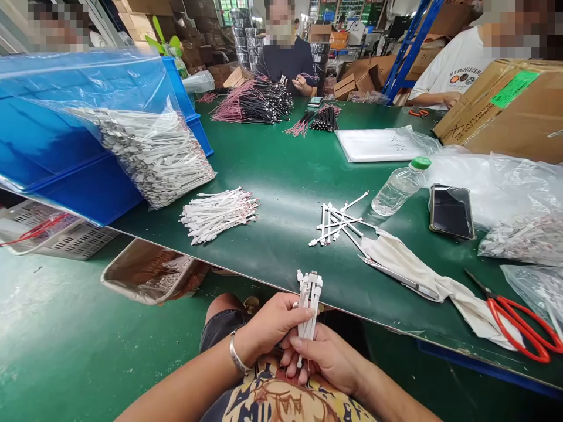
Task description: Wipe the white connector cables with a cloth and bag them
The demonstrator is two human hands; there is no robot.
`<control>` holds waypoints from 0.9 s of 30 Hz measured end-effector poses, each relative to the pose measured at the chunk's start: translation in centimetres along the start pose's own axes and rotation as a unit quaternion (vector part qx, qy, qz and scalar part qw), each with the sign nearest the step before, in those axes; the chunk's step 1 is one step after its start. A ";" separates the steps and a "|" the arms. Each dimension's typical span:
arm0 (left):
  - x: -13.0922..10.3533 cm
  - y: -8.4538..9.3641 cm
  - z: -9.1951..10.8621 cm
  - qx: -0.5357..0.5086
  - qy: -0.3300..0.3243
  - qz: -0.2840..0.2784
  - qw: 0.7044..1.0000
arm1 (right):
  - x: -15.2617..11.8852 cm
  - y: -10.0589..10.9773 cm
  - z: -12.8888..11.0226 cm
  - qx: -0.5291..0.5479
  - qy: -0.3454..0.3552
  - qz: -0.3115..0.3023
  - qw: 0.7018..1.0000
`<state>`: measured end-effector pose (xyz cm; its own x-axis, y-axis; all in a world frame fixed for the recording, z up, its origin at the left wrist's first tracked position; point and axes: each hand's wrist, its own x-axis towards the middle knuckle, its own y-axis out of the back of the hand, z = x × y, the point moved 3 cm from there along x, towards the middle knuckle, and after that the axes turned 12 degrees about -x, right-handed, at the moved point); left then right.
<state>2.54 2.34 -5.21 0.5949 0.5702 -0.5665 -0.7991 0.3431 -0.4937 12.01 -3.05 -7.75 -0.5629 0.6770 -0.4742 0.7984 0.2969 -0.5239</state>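
Observation:
A small bundle of short white cables point(313, 287) with white connectors stands up between my hands, in front of the table's near edge. My left hand point(279, 319) is closed round its middle, the thumb across the front. Lower down, my right hand point(325, 351) has its thumb and fingers closed on the bundle's bottom end. On the green table point(272, 246) lies a larger pile of white cables point(220, 214) to the left. A few loose white cables point(336, 223) cross one another beyond my hands.
Tweezers point(402, 278) lie on a white cloth point(404, 258); red-handled scissors point(519, 328), a phone point(452, 211) and a water bottle point(398, 187) are on the right. Blue bins point(79, 170) and a bag of cables point(153, 155) stand left. Two people sit across the table.

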 end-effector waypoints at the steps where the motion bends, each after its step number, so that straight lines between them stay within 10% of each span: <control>1: 0.0 -0.1 -0.1 -0.002 0.001 0.004 1.000 | 0.0 0.0 -0.1 -0.001 0.001 0.000 1.000; 27: -1.0 0.1 0.2 -0.085 -0.086 0.094 0.988 | -1.2 -1.2 -0.6 0.036 0.008 0.010 0.999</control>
<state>1.82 1.94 -4.57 0.4030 0.7349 -0.5454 -0.8591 0.0983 -0.5023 11.84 -3.82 -6.15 -0.5423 0.6938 -0.4739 0.7921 0.2340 -0.5637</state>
